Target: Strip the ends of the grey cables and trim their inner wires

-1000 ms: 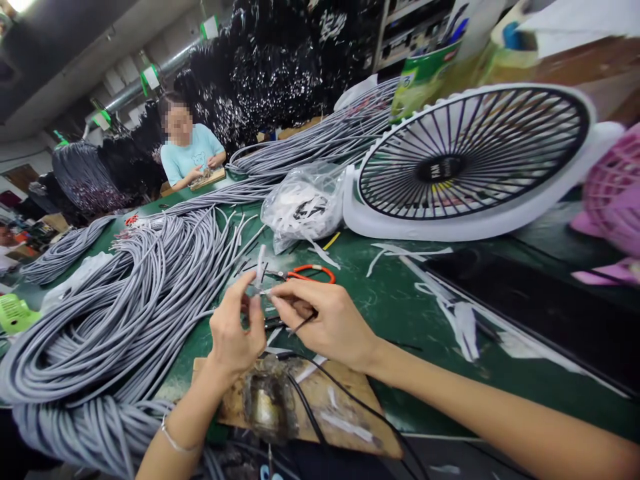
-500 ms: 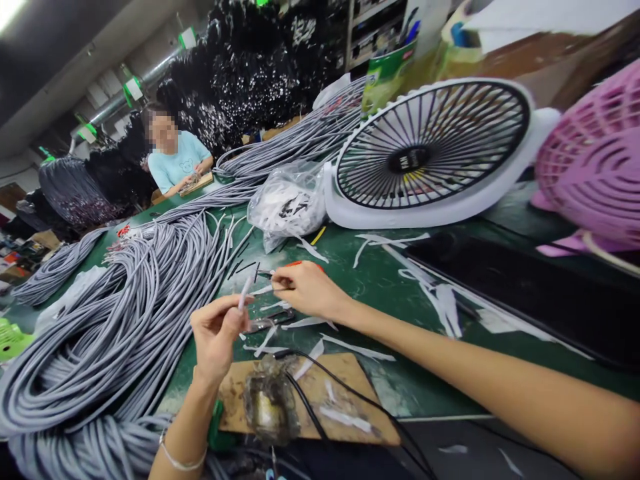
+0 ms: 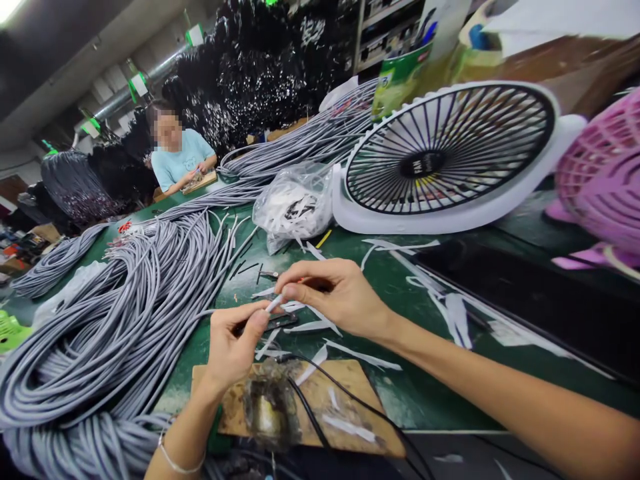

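Note:
Between my two hands is the light grey end of a cable (image 3: 274,304). My left hand (image 3: 237,343) pinches it between thumb and forefinger, and grey cable runs out from behind that hand toward the bundle. My right hand (image 3: 333,293) has its thumb and fingers closed on the tip, which its fingers hide. Behind the right hand lies a tool with a metal tip (image 3: 271,275), its grip mostly covered. A dark metal tool (image 3: 284,321) lies just below the fingers. White strips (image 3: 313,327) and short black tube pieces (image 3: 247,269) are scattered around.
Looped grey cables (image 3: 150,300) fill the left. A wooden board (image 3: 350,393) with a grimy metal device (image 3: 267,407) and black cords sits in front. Farther off are a plastic bag (image 3: 295,207), white fan (image 3: 425,220), pink fan (image 3: 605,180), black slab (image 3: 530,300) and a seated person (image 3: 183,160).
My right hand has left the metal-tipped tool and come toward me and leftward to the cable end. My left hand has shifted right and slightly down, and the cable end now tilts toward the right hand.

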